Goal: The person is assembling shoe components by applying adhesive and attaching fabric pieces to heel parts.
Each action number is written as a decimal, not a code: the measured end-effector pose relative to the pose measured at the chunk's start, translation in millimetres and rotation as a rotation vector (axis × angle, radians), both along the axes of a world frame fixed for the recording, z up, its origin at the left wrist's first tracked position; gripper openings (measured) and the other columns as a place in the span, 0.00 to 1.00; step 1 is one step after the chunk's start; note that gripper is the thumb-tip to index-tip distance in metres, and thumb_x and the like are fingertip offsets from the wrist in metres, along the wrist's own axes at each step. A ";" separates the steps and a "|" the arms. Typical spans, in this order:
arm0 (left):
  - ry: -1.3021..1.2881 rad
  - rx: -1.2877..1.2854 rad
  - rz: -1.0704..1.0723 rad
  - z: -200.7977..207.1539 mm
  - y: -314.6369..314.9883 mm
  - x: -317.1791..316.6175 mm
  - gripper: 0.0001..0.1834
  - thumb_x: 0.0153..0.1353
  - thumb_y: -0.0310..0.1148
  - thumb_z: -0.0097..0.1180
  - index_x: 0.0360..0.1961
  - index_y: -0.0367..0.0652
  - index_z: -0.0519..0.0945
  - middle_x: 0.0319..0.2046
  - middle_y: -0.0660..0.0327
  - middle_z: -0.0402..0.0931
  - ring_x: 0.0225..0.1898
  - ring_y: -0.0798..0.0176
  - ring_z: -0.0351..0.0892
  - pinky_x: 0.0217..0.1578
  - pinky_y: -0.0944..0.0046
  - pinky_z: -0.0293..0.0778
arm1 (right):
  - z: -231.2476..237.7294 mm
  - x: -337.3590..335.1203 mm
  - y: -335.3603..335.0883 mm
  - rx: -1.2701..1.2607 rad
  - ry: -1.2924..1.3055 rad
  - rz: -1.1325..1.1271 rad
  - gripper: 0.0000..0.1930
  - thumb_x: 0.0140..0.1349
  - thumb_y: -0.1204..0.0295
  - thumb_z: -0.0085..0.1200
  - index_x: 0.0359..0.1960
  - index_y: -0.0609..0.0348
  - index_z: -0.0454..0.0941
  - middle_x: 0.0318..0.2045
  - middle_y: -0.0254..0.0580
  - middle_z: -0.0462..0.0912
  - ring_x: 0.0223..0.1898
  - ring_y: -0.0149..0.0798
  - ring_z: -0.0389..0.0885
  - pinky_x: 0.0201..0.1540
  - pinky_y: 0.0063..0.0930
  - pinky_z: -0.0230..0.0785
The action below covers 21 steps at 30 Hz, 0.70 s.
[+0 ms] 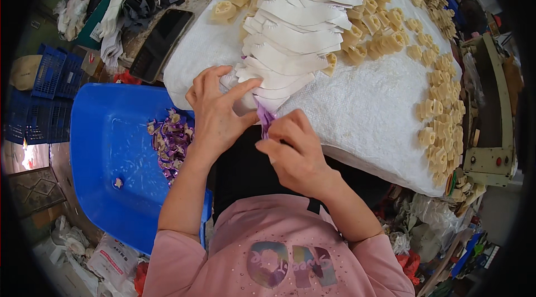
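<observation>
My left hand (215, 110) rests at the near edge of a white-covered work surface (357, 124), thumb and index finger spread apart. Its index fingertip touches the nearest of many overlapping white curved cut pieces (279, 76) with notched edges. Between my hands is a thin, crumpled purple piece (265, 115), its lower end pinched in the fingers of my right hand (296, 151). Its upper end reaches the white pieces; whether the left thumb presses on it is unclear. Cream-coloured, hollow moulded pieces (385, 23) lie right of the white pieces, with a few more on the left.
A blue plastic tub (106, 185) at my left holds a heap of purple-and-cream pieces (173, 143). Beyond it lie a dark phone (162, 45) and gloves (114, 23). Rows of cream pieces (444, 118) line the right edge, beside a metal machine frame (491, 124). Blue crates (50, 73) stand far left.
</observation>
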<state>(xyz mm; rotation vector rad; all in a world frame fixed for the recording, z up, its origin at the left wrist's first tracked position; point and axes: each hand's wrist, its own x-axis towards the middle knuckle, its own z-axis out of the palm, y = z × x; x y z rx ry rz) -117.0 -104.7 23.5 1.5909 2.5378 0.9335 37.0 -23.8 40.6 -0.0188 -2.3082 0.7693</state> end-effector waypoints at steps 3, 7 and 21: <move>-0.004 -0.010 -0.006 0.5 1.0 -0.8 0.30 0.32 0.38 0.72 0.44 0.63 0.83 0.52 0.58 0.65 0.58 0.51 0.58 0.58 0.54 0.51 | -5.8 10.0 -2.6 -0.063 0.015 0.057 0.17 0.39 0.85 0.53 0.34 0.61 0.75 0.32 0.44 0.70 0.32 0.48 0.69 0.34 0.34 0.66; -0.028 -0.002 -0.019 -1.0 -1.4 -1.3 0.31 0.31 0.37 0.73 0.45 0.63 0.82 0.52 0.59 0.65 0.58 0.52 0.57 0.58 0.54 0.50 | -14.1 22.0 11.4 -0.388 -0.031 -0.305 0.14 0.49 0.86 0.52 0.39 0.62 0.73 0.32 0.48 0.72 0.34 0.47 0.72 0.34 0.34 0.67; -0.057 0.100 0.000 -13.8 -2.2 -4.0 0.34 0.29 0.36 0.74 0.46 0.61 0.81 0.51 0.61 0.65 0.59 0.52 0.58 0.56 0.52 0.50 | 7.7 -44.9 19.6 0.230 -0.244 -0.316 0.20 0.36 0.79 0.60 0.37 0.57 0.75 0.35 0.37 0.77 0.40 0.42 0.71 0.45 0.37 0.56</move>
